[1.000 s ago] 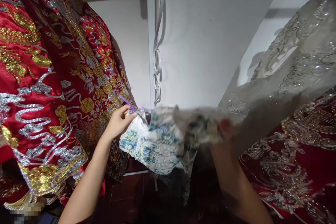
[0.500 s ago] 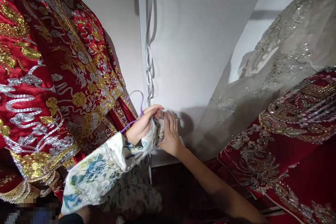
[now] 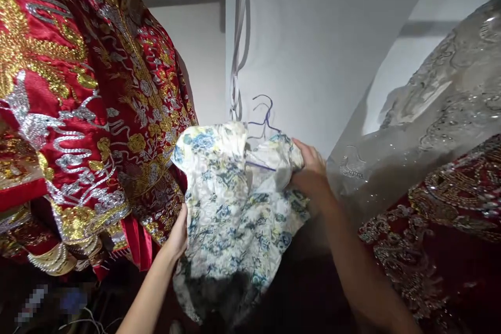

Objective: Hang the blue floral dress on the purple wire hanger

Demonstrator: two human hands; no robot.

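Observation:
A white dress with blue and yellow flowers (image 3: 230,203) hangs on a thin purple hanger (image 3: 263,115) in front of me. My right hand (image 3: 309,169) is closed on the dress's right shoulder. At the dress's left side, lower down, my left hand (image 3: 178,235) has its fingers tucked behind the fabric, gripping the edge. The hanger's hook stands free above the collar, near a white strap (image 3: 237,57) that hangs down the wall.
A red robe with gold and silver embroidery (image 3: 78,115) hangs close on the left. On the right hang a sheer beaded grey garment (image 3: 430,120) and another red embroidered one (image 3: 450,229). A white wall corner (image 3: 313,52) is behind.
The floral dress has been raised and spread out on its hanger. My right hand moved out to the dress's right shoulder, and my left hand dropped to its left edge.

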